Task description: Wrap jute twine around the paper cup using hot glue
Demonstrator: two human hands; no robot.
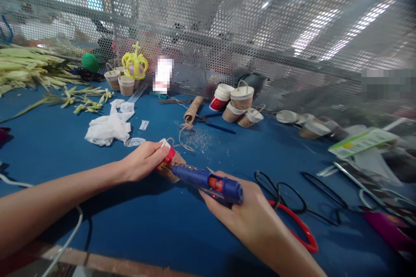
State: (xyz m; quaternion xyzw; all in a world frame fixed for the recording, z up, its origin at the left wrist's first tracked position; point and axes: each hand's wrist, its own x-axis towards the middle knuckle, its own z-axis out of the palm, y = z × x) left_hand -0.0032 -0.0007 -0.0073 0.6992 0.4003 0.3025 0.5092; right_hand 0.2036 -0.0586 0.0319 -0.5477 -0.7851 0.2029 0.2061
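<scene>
My left hand (pixel 144 160) is closed around a red and white paper cup (pixel 171 156), tilted on its side, with twine wrapped over its lower part. In my right hand (pixel 242 207) is a blue hot glue gun (pixel 208 181), its nozzle at the cup's side where red meets twine. A small red light glows on the gun. From the cup, loose twine runs back to a roll of twine (pixel 193 110) lying behind it. Blue-handled pliers (pixel 216 127) rest beside the roll. My right fingers are partly hidden by the gun.
Twine-wrapped cups (pixel 242 97) stand stacked at the back, with more cups (pixel 313 127) to the right. Crumpled white paper (pixel 108 129) lies left. Black cable (pixel 286 194) and a red loop (pixel 302 233) lie by my right arm. A perforated metal screen (pixel 201 30) closes the back.
</scene>
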